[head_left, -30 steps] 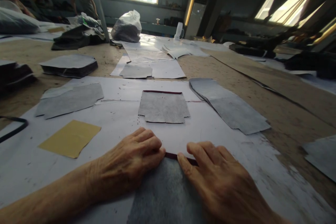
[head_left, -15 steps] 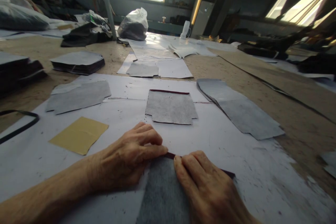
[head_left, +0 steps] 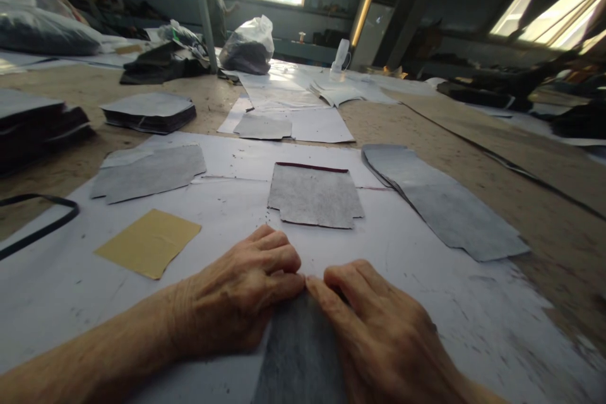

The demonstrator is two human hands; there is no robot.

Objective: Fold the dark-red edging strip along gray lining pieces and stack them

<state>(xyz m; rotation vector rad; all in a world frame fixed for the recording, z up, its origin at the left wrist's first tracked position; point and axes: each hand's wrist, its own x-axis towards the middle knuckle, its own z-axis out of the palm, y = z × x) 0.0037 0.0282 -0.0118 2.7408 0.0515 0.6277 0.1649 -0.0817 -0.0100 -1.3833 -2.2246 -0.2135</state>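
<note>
1. Stretching away under it all is the brown tabletop, and the whole scene slides rightward in view compared with the frame before.
2. Across it lies white paper, speckled with small scraps, the work spread over it.
3. Far off, a person comes out to the right of the pole; half a second ago the pole hides much of that figure.
4. Over on the right, overlapping grey pieces keep their place on the paper.
5. Front and centre, the grey piece lies flat between the hands, its far edge at the fingertips. And here's the change: the dark red strip seen along that edge a moment ago is now out of sight, so I judge the pressing has reached this short stretch.
6. The right hand has its fingers curled, thumb reaching forward onto the edge; the left hand bunches up opposite. Both bear down on the piece, but whether either pinches it from below, I can't tell.
7. Tiniest of all, the gap between the leading fingertips: wider earlier, now nearly closed.
</note>
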